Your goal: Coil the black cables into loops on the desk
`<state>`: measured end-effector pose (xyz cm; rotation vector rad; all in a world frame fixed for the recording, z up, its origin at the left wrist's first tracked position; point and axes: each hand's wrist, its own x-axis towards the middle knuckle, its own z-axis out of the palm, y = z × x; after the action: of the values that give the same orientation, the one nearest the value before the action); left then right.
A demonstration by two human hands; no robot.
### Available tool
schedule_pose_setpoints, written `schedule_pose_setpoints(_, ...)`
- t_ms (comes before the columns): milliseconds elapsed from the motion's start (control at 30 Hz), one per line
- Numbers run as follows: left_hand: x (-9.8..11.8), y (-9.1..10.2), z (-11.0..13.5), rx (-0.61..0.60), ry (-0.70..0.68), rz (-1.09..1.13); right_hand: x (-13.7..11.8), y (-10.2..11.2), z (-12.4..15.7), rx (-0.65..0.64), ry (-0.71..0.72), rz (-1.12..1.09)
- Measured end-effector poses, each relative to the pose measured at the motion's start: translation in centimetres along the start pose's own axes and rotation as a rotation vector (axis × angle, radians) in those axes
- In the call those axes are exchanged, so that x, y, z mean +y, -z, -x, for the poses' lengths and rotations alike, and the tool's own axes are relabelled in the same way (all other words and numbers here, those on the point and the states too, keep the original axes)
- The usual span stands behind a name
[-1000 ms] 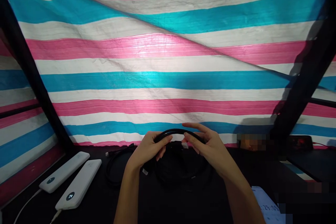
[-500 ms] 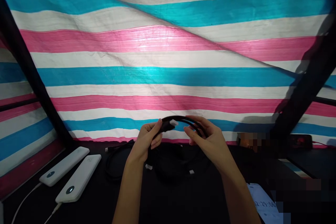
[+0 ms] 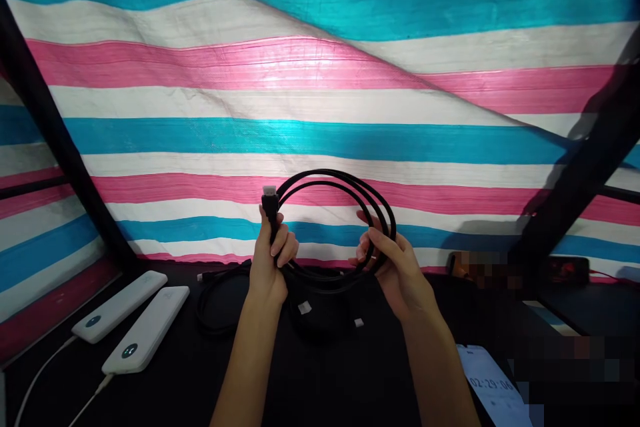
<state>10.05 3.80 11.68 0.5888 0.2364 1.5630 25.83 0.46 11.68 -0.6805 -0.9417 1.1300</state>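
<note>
A striped pink, white and blue tarpaulin (image 3: 320, 107) fills the view behind a black table (image 3: 320, 387), and the largest thing in hand is a black cable (image 3: 335, 179), gathered into several loops that stand upright above the table. To the left of the black cable, two white power banks (image 3: 119, 306) (image 3: 145, 329) lie side by side on the table, each with a white lead running from its near end. To its lower right lies a lit phone (image 3: 493, 383) showing a clock. Directly beneath it, a second black cable (image 3: 215, 303) lies coiled, with small white tags (image 3: 305, 307) (image 3: 359, 323) on the dark coil under the hands. The left hand (image 3: 270, 267) is closed around the black cable just below its plug (image 3: 270, 201), whose pale metal tip points up clear of the fingers (image 3: 280, 247). The right hand (image 3: 393, 273) is half open, its curved fingers (image 3: 385, 243) cradling the loops at the far side, with the thumb-side grip loose rather than clenched.
</note>
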Motion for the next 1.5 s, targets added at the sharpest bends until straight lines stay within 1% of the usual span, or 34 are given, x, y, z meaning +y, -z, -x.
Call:
schedule_pose_setpoints(67, -0.2, -0.2, 0.1, 0.016, -0.009, 0.028, 0.3, -0.3, 0.0, -0.003, -0.009, -0.016)
schedule_pose_setpoints(133, -0.5, -0.4, 0.2, 0.017, -0.023, 0.014, 0.7, -0.7, 0.0, 0.03, 0.006, -0.044)
schedule_pose_setpoints(267, -1.0, -0.5, 0.3, 0.012, -0.097, -0.113, 1.5, -1.5, 0.1, 0.129, 0.075, -0.144)
schedule_pose_setpoints(400, -1.4, -0.6, 0.5, 0.011, -0.144, -0.213, 1.7, -1.9, 0.2, 0.158, 0.124, -0.16)
schedule_pose_setpoints(500, -1.7, -0.7, 0.5, -0.014, -0.129, -0.278, 1.6, -2.0, 0.2, 0.157, 0.141, -0.173)
schedule_pose_setpoints(700, -2.5, -0.2, 0.3, -0.095, -0.032, -0.493, 1.2, -2.3, 0.4, 0.124, 0.171, -0.298)
schedule_pose_setpoints(767, -2.6, -0.2, 0.3, -0.128, -0.014, -0.538, 1.0, -2.2, 0.4, 0.115, 0.188, -0.307)
schedule_pose_setpoints(833, -2.6, -0.4, 0.5, -0.151, 0.007, -0.524, 0.9, -2.1, 0.4, 0.104, 0.209, -0.298)
schedule_pose_setpoints(933, -2.7, -0.7, 0.7, -0.146, 0.016, -0.391, 1.1, -2.2, 0.5, 0.065, 0.225, -0.269)
schedule_pose_setpoints(1033, -2.9, -0.9, 1.0, -0.115, -0.016, -0.294, 1.6, -2.7, 0.5, 0.017, 0.18, -0.22)
schedule_pose_setpoints(1100, -3.0, -0.9, 1.0, -0.095, -0.044, -0.316, 1.9, -3.1, 0.5, 0.015, 0.141, -0.225)
schedule_pose_setpoints(1200, -3.3, -0.8, 1.0, -0.056, -0.147, -0.489, 1.9, -3.3, 0.4, 0.067, 0.144, -0.287)
schedule_pose_setpoints(1267, -3.4, -0.7, 0.9, -0.017, -0.229, -0.659, 1.8, -3.0, 0.3, 0.108, 0.185, -0.324)
schedule_pose_setpoints(1333, -3.6, -0.7, 1.0, 0.002, -0.268, -0.827, 1.5, -2.7, 0.3, 0.127, 0.238, -0.356)
schedule_pose_setpoints(1400, -3.9, -0.6, 1.1, -0.014, -0.244, -0.967, 1.4, -2.5, 0.4, 0.125, 0.283, -0.38)
schedule_pose_setpoints(1500, -4.5, -0.2, 1.0, -0.037, -0.149, -1.162, 1.4, -2.7, 0.7, 0.136, 0.374, -0.347)
